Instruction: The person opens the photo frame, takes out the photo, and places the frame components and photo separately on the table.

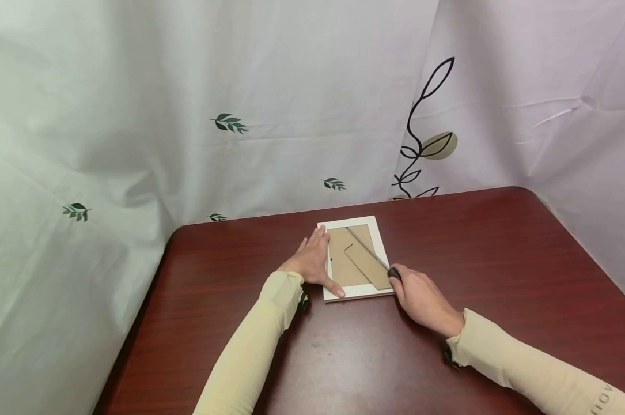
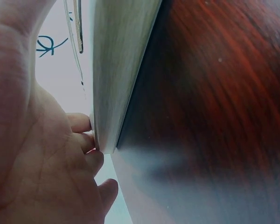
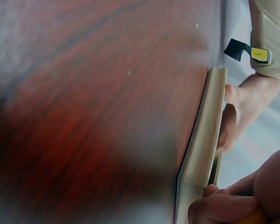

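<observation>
A white picture frame lies face down on the table, showing its brown backing board and slanting stand leg. My left hand rests along the frame's left side, fingers spread toward the far corner and thumb on the near-left corner. In my right hand, at the frame's right side, I grip the dark handle of a screwdriver. Its thin shaft slants across the board, with the tip by the board's far edge. The left wrist view shows the frame's pale side beside the fingers.
The frame sits on a dark red wooden table with rounded far corners. White curtains with leaf prints hang behind and at both sides. A strap with a yellow tag is on the left wrist.
</observation>
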`<state>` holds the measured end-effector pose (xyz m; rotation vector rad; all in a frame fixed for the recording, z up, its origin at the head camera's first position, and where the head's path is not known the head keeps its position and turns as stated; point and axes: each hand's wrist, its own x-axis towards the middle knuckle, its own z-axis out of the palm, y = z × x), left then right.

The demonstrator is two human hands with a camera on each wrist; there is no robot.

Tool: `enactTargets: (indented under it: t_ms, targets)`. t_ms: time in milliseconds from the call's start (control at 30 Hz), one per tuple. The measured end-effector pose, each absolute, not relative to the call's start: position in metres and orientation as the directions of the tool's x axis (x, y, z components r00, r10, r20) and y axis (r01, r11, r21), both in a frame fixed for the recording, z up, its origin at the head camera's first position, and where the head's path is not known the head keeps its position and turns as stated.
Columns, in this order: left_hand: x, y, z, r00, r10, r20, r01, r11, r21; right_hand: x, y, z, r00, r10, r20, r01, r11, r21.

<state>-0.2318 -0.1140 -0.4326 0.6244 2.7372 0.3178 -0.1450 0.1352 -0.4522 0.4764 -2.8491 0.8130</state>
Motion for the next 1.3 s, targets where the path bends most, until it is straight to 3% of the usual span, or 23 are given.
enactTargets:
  t_ms: [500, 1300]
  targets:
    - [-0.2329, -0.1121, -0.4327, -0.851, 0.463, -0.249, 0.398, 0.876, 0.273, -0.1437, 0.1335, -0.4513, -0.944, -0.266, 0.197, -0.33, 0.807, -0.489]
    - [-0.2328, -0.1157, -0.4342, -0.86, 0.463, -0.215, 0.398, 0.871, 0.288, -0.138, 0.1268, -0.4488, -0.927, -0.266, 0.264, -0.365, 0.799, -0.478]
